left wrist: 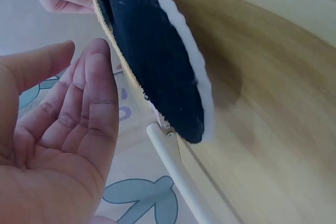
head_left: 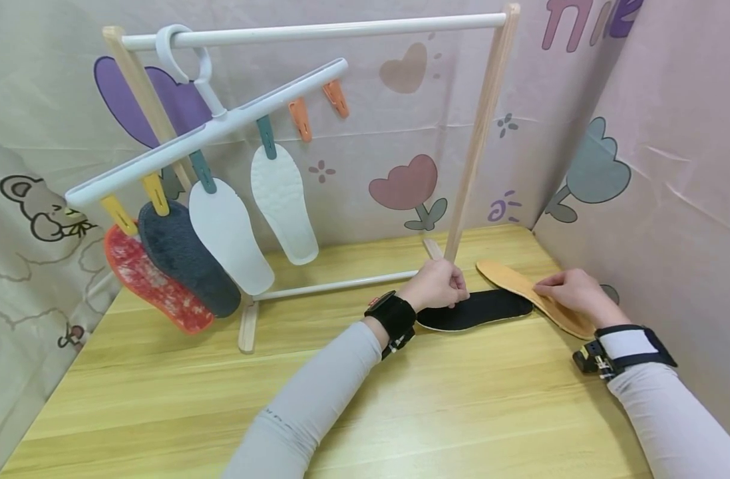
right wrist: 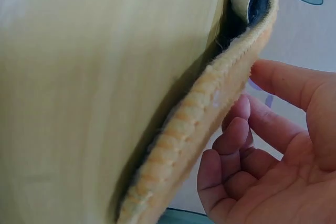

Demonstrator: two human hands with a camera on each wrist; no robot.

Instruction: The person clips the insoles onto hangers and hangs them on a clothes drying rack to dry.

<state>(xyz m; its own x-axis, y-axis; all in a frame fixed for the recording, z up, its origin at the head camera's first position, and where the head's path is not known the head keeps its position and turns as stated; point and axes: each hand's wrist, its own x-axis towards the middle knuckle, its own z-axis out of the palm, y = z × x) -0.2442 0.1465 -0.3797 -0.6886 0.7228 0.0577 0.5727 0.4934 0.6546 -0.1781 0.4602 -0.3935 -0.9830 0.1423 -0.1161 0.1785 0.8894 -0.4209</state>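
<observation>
A black insole with a pale edge lies on the table. A tan insole lies at a slant, overlapping its right end. My left hand is over the left part of the black insole; in the left wrist view its thumb and fingers stand apart beside the insole, with nothing between them. My right hand is at the tan insole. The right wrist view shows a fingertip right at the tan insole's face, the other fingers loosely bent and holding nothing.
A wooden rack with a white top bar carries a tilted white hanger. Clips hold a red insole, a dark grey one and two white ones. Two orange clips hang without insoles. Patterned cloth surrounds the table.
</observation>
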